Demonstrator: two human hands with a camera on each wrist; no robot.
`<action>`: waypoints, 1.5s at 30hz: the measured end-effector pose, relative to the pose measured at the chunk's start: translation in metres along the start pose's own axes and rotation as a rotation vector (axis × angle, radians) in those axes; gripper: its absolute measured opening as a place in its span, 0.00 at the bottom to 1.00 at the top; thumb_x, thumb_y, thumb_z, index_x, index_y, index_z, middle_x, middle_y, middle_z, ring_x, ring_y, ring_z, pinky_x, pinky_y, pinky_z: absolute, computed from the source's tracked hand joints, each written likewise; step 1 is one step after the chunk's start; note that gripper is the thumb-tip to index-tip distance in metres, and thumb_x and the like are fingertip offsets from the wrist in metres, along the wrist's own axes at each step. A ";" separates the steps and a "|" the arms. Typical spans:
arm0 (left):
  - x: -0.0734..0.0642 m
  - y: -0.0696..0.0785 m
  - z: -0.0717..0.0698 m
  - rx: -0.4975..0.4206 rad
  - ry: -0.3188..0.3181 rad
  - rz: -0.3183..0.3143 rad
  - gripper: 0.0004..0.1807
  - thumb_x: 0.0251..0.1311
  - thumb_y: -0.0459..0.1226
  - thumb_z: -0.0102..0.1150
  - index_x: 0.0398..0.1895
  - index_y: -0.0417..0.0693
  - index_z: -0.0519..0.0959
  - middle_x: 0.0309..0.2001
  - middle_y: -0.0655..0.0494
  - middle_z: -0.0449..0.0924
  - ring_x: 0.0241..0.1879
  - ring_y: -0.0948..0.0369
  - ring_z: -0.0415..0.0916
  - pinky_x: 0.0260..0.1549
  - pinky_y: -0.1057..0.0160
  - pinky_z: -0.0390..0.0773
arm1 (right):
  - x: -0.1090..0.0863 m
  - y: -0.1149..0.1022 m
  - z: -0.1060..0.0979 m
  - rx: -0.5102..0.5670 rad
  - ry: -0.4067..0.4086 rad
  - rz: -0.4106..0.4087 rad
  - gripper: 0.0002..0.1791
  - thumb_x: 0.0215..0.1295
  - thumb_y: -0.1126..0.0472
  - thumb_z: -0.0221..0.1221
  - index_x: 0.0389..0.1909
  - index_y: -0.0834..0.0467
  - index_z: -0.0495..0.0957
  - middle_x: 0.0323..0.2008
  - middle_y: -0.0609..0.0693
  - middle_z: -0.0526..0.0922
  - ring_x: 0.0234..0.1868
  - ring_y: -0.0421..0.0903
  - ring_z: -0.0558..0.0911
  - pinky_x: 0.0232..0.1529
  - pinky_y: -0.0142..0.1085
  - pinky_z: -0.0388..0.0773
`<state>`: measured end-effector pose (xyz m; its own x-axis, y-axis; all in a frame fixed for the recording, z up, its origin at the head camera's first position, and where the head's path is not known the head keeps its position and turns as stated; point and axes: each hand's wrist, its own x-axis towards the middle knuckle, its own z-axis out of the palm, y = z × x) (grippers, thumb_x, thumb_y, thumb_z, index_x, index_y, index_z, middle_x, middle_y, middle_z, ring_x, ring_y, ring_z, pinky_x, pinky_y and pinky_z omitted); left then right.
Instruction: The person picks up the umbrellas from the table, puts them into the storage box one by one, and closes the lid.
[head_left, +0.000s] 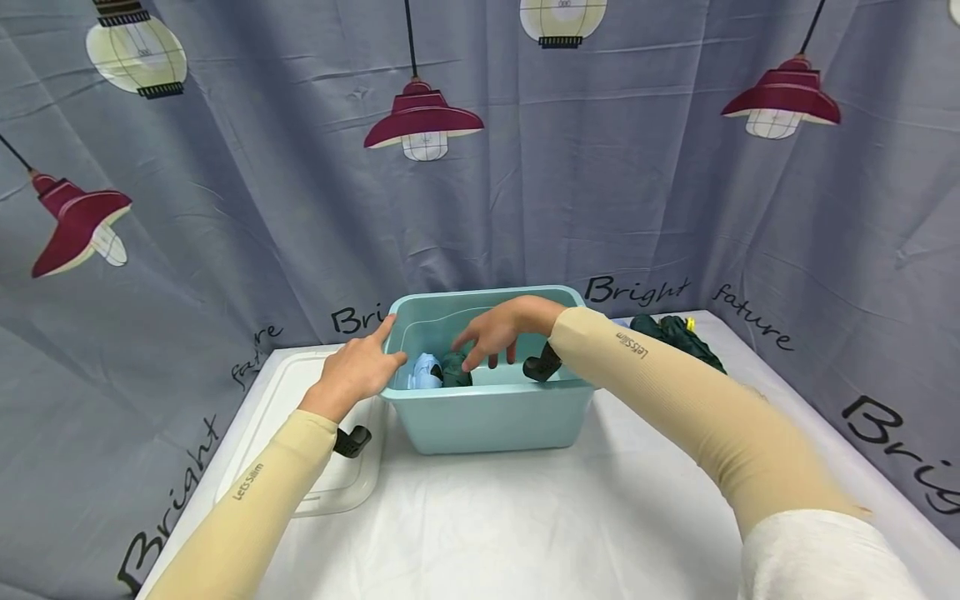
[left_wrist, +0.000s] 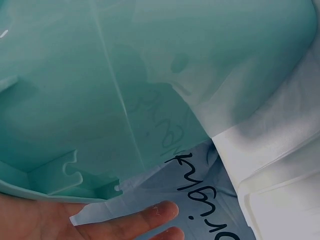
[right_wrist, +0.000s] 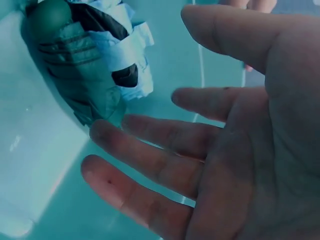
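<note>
A light teal plastic bin stands at the table's far side. At its left end lie a light blue rolled fabric bundle with black parts and a dark green one beside it. In the right wrist view the green bundle has a smooth rounded end, like a folded umbrella. My left hand touches the bin's left rim, fingers extended. Over the bin's inside, my right hand reaches down with spread, loosely bent fingers. Nothing is between them, and the bundles lie just beyond the fingertips.
Left of the bin, a white translucent lid lies flat on the white-covered table. Behind my right forearm is a dark green fabric heap with a small yellow piece. A grey patterned curtain hangs close behind.
</note>
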<state>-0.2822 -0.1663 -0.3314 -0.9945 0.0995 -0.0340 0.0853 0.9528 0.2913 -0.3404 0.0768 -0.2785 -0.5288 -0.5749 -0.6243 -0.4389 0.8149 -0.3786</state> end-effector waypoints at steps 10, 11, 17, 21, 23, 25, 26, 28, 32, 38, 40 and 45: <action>0.001 0.000 -0.002 -0.002 -0.004 0.001 0.43 0.68 0.57 0.44 0.83 0.64 0.43 0.57 0.38 0.80 0.38 0.51 0.79 0.29 0.53 0.72 | -0.040 0.001 0.015 -0.005 0.174 -0.051 0.40 0.73 0.46 0.56 0.81 0.48 0.52 0.64 0.51 0.77 0.49 0.43 0.79 0.39 0.36 0.79; 0.001 0.000 -0.002 -0.005 -0.007 0.001 0.43 0.68 0.56 0.44 0.83 0.64 0.42 0.56 0.39 0.80 0.37 0.51 0.78 0.28 0.53 0.72 | -0.043 0.002 0.016 0.002 0.187 -0.051 0.40 0.73 0.46 0.56 0.81 0.48 0.51 0.64 0.52 0.77 0.47 0.43 0.79 0.38 0.36 0.78; 0.000 -0.001 -0.001 -0.014 -0.012 0.002 0.42 0.69 0.56 0.44 0.83 0.63 0.42 0.53 0.39 0.81 0.35 0.52 0.78 0.28 0.53 0.71 | -0.062 0.010 0.021 0.032 0.269 -0.037 0.39 0.73 0.46 0.57 0.80 0.46 0.55 0.64 0.50 0.77 0.38 0.43 0.81 0.44 0.40 0.78; 0.000 -0.001 -0.001 -0.012 -0.011 0.004 0.42 0.69 0.56 0.45 0.83 0.63 0.42 0.55 0.39 0.81 0.36 0.52 0.79 0.28 0.54 0.72 | -0.078 0.016 0.026 0.004 0.354 -0.043 0.34 0.72 0.45 0.57 0.76 0.46 0.62 0.61 0.48 0.79 0.52 0.44 0.81 0.57 0.45 0.76; 0.000 -0.001 -0.001 -0.011 -0.007 0.003 0.43 0.69 0.56 0.44 0.83 0.64 0.42 0.55 0.39 0.81 0.38 0.51 0.79 0.28 0.53 0.73 | -0.085 0.019 0.027 -0.010 0.397 -0.045 0.33 0.72 0.45 0.57 0.75 0.47 0.66 0.60 0.48 0.80 0.61 0.47 0.78 0.61 0.46 0.74; 0.001 0.000 -0.002 -0.011 -0.001 0.009 0.43 0.68 0.56 0.44 0.83 0.63 0.42 0.58 0.38 0.79 0.42 0.48 0.80 0.30 0.52 0.73 | -0.093 0.024 0.029 -0.001 0.428 -0.043 0.31 0.72 0.45 0.57 0.73 0.47 0.68 0.60 0.48 0.81 0.62 0.48 0.78 0.61 0.46 0.74; 0.001 0.000 -0.002 -0.011 0.005 0.010 0.43 0.68 0.56 0.44 0.83 0.63 0.42 0.60 0.37 0.78 0.44 0.47 0.80 0.31 0.51 0.74 | -0.096 0.026 0.030 0.007 0.443 -0.047 0.31 0.72 0.46 0.57 0.73 0.48 0.68 0.60 0.49 0.81 0.62 0.49 0.78 0.60 0.46 0.75; 0.001 0.000 -0.002 -0.012 0.012 0.013 0.43 0.68 0.56 0.43 0.83 0.63 0.43 0.62 0.37 0.77 0.47 0.46 0.80 0.32 0.50 0.74 | -0.103 0.030 0.032 0.026 0.468 -0.052 0.30 0.72 0.47 0.57 0.72 0.49 0.69 0.60 0.50 0.81 0.62 0.51 0.78 0.59 0.46 0.75; 0.002 -0.002 0.000 -0.014 0.013 0.014 0.43 0.68 0.57 0.43 0.83 0.64 0.43 0.64 0.37 0.75 0.49 0.46 0.80 0.32 0.50 0.74 | -0.114 0.042 0.039 0.071 0.506 -0.034 0.29 0.71 0.47 0.58 0.71 0.49 0.70 0.61 0.51 0.80 0.62 0.52 0.78 0.57 0.46 0.76; 0.001 -0.004 0.002 -0.018 -0.001 0.015 0.42 0.69 0.56 0.43 0.83 0.63 0.42 0.66 0.36 0.73 0.50 0.45 0.80 0.30 0.51 0.74 | -0.128 0.060 0.048 0.122 0.545 -0.012 0.30 0.72 0.47 0.58 0.72 0.51 0.70 0.62 0.54 0.79 0.63 0.56 0.78 0.57 0.49 0.77; 0.001 -0.004 0.002 -0.019 0.001 0.017 0.42 0.69 0.56 0.43 0.83 0.63 0.42 0.67 0.36 0.72 0.52 0.44 0.79 0.31 0.50 0.74 | -0.133 0.064 0.050 0.131 0.563 -0.006 0.30 0.72 0.47 0.58 0.71 0.52 0.70 0.62 0.55 0.79 0.63 0.56 0.78 0.58 0.50 0.76; 0.000 -0.004 0.002 -0.021 0.016 0.017 0.42 0.68 0.56 0.43 0.83 0.63 0.43 0.68 0.36 0.71 0.56 0.42 0.78 0.35 0.47 0.75 | -0.146 0.072 0.054 0.137 0.600 0.014 0.30 0.72 0.47 0.58 0.71 0.53 0.71 0.62 0.56 0.79 0.61 0.55 0.79 0.57 0.51 0.77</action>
<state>-0.2820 -0.1695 -0.3342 -0.9938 0.1107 -0.0139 0.1009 0.9448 0.3117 -0.2553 0.2234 -0.2520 -0.8679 -0.4729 -0.1517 -0.3527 0.8020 -0.4821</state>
